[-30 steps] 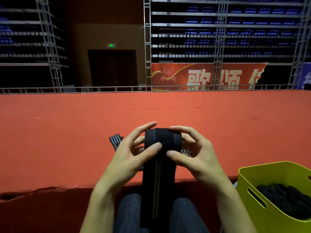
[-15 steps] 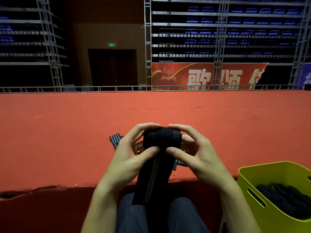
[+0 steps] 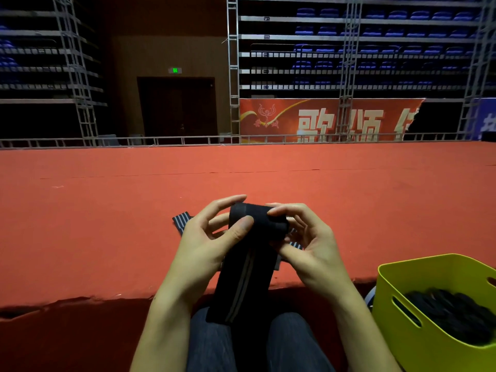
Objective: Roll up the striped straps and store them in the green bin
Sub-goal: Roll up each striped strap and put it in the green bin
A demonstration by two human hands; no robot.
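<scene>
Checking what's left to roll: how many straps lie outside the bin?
2: one strap gripped in both hands, one striped strap on the red carpet behind them, partly hidden; more may be concealed.

I count two hands, my left hand [image 3: 206,245] and right hand [image 3: 311,245]. Between my fingers: one black strap [image 3: 249,253]. Behind my fingers: one striped strap [image 3: 180,220]. Right of my fingers: one green bin [image 3: 418,336], holding one dark pile [image 3: 453,315], number unclear.

red carpeted stage floor [image 3: 107,224] spreads wide ahead, a metal rail [image 3: 161,140] running along its far edge. beyond it, a red banner [image 3: 322,119] with pale characters, tiers of blue seats [image 3: 375,30] above, a dark doorway [image 3: 177,106] under a green exit sign [image 3: 175,70].
</scene>
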